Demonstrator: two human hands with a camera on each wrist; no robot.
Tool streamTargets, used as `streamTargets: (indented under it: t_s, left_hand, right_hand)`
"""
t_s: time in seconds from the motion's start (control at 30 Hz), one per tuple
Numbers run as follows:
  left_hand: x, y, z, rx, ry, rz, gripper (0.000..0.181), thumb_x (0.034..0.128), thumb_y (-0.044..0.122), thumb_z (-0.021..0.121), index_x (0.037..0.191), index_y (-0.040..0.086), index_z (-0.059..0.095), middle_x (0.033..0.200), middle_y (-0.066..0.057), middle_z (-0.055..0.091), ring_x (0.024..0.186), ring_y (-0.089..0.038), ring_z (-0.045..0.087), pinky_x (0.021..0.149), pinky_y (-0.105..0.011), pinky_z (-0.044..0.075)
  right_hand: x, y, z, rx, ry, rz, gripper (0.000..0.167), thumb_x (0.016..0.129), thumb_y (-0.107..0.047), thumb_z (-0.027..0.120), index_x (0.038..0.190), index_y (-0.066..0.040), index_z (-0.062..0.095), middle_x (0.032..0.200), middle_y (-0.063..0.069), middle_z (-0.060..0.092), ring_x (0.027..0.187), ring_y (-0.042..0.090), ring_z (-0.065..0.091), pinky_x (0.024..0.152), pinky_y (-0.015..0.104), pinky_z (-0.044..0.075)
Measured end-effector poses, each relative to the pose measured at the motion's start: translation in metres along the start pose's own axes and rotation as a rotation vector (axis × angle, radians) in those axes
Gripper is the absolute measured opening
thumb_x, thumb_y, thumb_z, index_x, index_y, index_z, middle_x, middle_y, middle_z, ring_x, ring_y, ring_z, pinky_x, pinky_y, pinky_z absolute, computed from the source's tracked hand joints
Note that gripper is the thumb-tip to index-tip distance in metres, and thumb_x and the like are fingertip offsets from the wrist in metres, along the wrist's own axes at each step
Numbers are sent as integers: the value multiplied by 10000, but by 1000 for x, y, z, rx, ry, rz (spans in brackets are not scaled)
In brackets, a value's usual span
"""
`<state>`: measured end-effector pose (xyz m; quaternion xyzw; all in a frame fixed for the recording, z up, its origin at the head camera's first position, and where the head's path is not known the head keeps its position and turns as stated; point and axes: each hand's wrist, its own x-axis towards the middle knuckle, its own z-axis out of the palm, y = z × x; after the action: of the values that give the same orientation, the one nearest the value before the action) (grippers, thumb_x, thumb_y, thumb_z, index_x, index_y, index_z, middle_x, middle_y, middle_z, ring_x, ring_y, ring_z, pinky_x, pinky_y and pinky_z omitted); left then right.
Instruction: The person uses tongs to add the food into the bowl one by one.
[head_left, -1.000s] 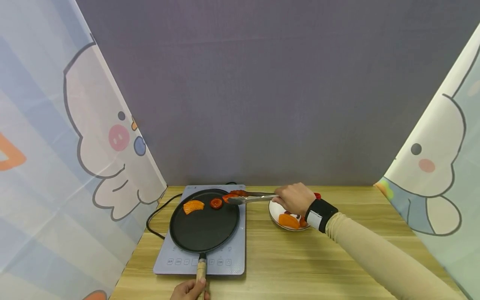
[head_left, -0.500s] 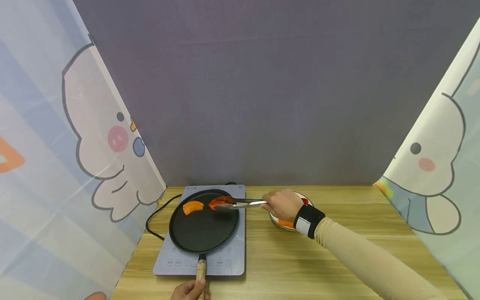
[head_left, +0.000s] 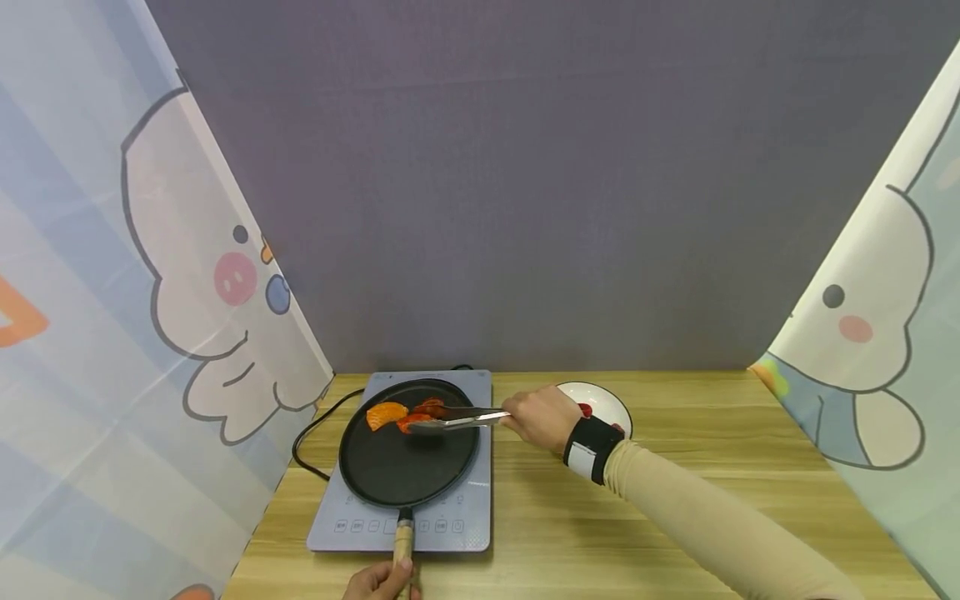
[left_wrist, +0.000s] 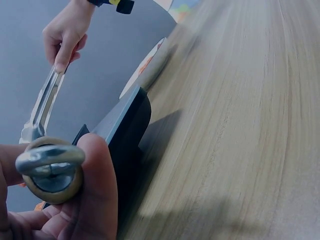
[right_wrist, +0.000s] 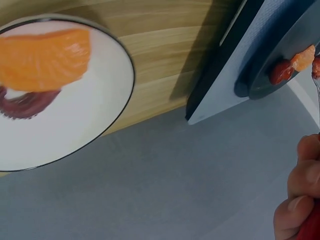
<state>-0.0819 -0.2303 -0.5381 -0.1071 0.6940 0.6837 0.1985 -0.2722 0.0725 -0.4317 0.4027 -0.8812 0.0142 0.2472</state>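
The left hand (head_left: 378,581) grips the frying pan (head_left: 405,471) by its six-o'clock handle (head_left: 403,540), I'd guess for steadiness, while the right hand (head_left: 543,417) clasps tongs (head_left: 471,422) pointing in from three o'clock.

Flat black pan (head_left: 405,468), silver tongs (head_left: 463,422) over it, red piece (head_left: 408,422) at tips

Across the lower frame of the head view, your wood-grain table (head_left: 675,508) carries a pale flat cooktop (head_left: 481,467) left of centre, a black cord (head_left: 297,454) beside it, and a dark-rimmed white plate (head_left: 611,408) right of centre.
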Motion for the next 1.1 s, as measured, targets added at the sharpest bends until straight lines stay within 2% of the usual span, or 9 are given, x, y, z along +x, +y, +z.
streamTargets:
  t_s: [0.27, 0.53, 1.1]
  left_hand:
    - [1, -2, -2, -11, -2, -4, 473, 885, 434, 628, 888, -39, 650, 721, -56, 673, 542, -102, 574, 513, -267, 482]
    - [4, -5, 0, -38, -6, 12, 411, 932, 354, 583, 969, -51, 642, 738, -66, 678, 566, -118, 595, 521, -275, 488]
    - [4, -4, 0, -5, -3, 23, 432, 924, 370, 589, 940, -59, 645, 733, -67, 678, 572, -120, 600, 522, -272, 490]
  right_hand:
    - [10, -17, 6, -9, -10, -29, 285, 906, -408, 622, 703, -221, 550, 597, -127, 451, 490, 42, 436, 430, 275, 351]
    - [16, -31, 10, -13, -33, -27, 308, 915, -395, 608, 686, -202, 536, 620, -99, 523, 522, 88, 539, 436, 315, 399]
    - [24, -44, 20, -47, -52, -24, 292, 934, -415, 584, 740, -196, 590, 656, -70, 566, 541, 121, 577, 454, 329, 438]
